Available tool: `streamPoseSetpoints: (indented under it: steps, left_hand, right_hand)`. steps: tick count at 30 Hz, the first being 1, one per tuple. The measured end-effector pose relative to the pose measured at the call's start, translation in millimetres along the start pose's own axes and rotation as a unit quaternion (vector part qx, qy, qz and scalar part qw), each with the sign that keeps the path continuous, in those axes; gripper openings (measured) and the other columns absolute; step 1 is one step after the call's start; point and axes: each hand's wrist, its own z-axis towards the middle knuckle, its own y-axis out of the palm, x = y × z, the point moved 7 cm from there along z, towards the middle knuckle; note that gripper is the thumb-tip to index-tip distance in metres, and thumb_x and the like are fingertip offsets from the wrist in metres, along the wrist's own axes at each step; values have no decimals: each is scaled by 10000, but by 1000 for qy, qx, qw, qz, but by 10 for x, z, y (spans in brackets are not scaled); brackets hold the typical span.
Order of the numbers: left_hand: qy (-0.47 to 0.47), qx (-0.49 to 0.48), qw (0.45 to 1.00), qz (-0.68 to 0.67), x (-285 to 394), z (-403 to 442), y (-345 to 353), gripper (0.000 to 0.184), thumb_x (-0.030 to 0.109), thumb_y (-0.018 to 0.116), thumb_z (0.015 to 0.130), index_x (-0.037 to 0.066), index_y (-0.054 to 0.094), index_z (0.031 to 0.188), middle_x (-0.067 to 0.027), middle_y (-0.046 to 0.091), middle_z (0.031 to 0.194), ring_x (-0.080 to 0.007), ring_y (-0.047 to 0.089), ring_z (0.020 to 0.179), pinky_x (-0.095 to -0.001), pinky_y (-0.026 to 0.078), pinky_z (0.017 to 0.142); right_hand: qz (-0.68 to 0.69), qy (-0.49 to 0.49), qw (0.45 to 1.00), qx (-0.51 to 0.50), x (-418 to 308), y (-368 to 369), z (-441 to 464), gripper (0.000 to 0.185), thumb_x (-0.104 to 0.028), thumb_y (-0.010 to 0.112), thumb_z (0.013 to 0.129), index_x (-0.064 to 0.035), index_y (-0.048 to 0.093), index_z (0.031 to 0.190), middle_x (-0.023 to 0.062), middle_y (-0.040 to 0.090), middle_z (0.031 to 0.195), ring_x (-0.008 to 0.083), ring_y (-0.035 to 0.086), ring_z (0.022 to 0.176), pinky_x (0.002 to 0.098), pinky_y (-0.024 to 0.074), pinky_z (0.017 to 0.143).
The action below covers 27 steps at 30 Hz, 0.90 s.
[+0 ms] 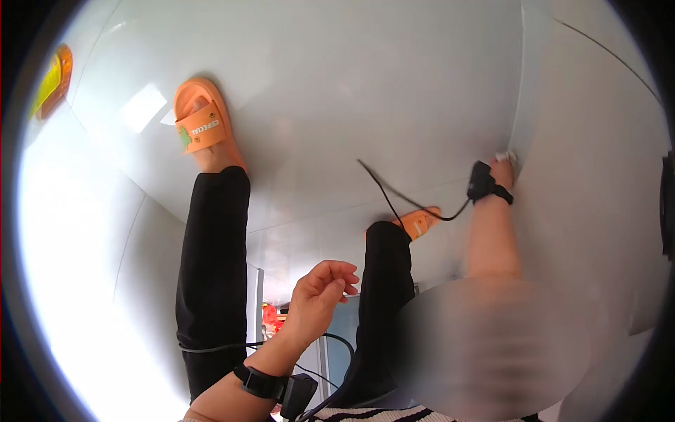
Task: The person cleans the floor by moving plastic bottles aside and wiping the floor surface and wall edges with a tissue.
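My left hand (pixel 325 292) hangs between my legs, fingers loosely curled and nothing visible in it. A black strap with a small box and a cable sits on its wrist (pixel 264 382). My right hand (pixel 502 172) is stretched out to the right, by the foot of a pale wall (pixel 583 183). Its fingers are closed on a small white cloth-like thing (pixel 505 156), mostly hidden by the hand. A second black strapped box (pixel 481 181) is on the right wrist, with a loose black cable (pixel 383 188). A blurred patch covers part of the right arm.
My feet wear orange slippers (pixel 202 130) on a glossy grey floor (pixel 351 84). Cables run around my black trouser leg (pixel 214 281). A yellow and orange object (pixel 53 84) lies at the upper left. Red items (pixel 271 316) show behind my left hand. A dark object (pixel 666 204) is at the right edge.
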Motion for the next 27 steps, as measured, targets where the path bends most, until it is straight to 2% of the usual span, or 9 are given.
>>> streamPoseSetpoints:
  steps: [2,4,5,7,12,15,17,21,27]
  left_hand:
    - [-4,19,1000,-8,-55,55,-60,224,40,418,860,39,565,1029,-58,608,928,-127,579,818,-265,454,714]
    - [-17,37,999,-26,-174,92,-130,220,42,422,855,38,573,1015,-74,617,919,-140,588,820,-278,464,715]
    - [-11,43,999,-24,-162,112,-142,220,42,422,855,38,573,1015,-74,617,919,-140,588,820,-278,464,715]
    - [-30,35,999,-15,-182,91,-110,219,41,419,858,34,571,1016,-77,616,916,-143,588,821,-281,466,719]
    - [-7,23,999,-28,83,50,-67,218,52,411,867,35,570,1014,-78,612,921,-154,586,820,-286,465,724]
    - [-1,34,998,-50,228,21,-131,216,53,416,865,39,573,1012,-79,609,922,-160,583,822,-287,460,727]
    - [-8,28,996,-80,294,9,-150,210,51,426,860,37,575,1007,-78,608,922,-163,582,823,-288,457,729]
    - [1,16,990,-139,447,-40,-178,191,62,450,861,31,579,998,-80,612,919,-165,587,823,-289,458,727]
    - [-7,2,987,-158,523,-84,-140,182,69,461,876,31,575,1012,-76,618,925,-160,591,823,-276,458,723]
  right_hand:
    - [4,3,996,-91,392,577,320,235,-214,448,861,-102,634,951,93,640,913,256,615,832,391,481,740]
    - [221,269,911,-221,486,513,404,222,-262,594,762,-73,661,858,146,641,938,321,609,898,406,483,752]
    - [229,264,910,-221,347,406,508,222,-262,594,762,-73,661,858,146,641,938,321,609,898,406,483,752]
    - [63,157,967,-192,-4,38,658,318,-263,396,883,-71,645,929,120,638,993,297,608,902,427,480,739]
    - [-38,111,991,-67,-773,-1220,1018,310,-248,389,889,-93,651,949,86,638,1005,281,611,934,385,498,770]
    - [-16,80,991,105,-1319,-2043,1193,231,-190,453,876,-69,634,955,109,634,998,272,629,865,368,505,721]
    - [495,263,817,139,-1383,-2329,1206,170,-123,526,850,-35,609,970,143,618,992,244,628,826,337,503,680]
    - [563,249,771,162,-1613,-2534,1535,162,-105,565,836,10,596,945,143,608,926,214,617,828,306,493,659]
    - [372,146,877,267,-1972,-2916,1865,188,-153,563,834,-31,602,973,158,563,927,280,583,872,380,479,733]
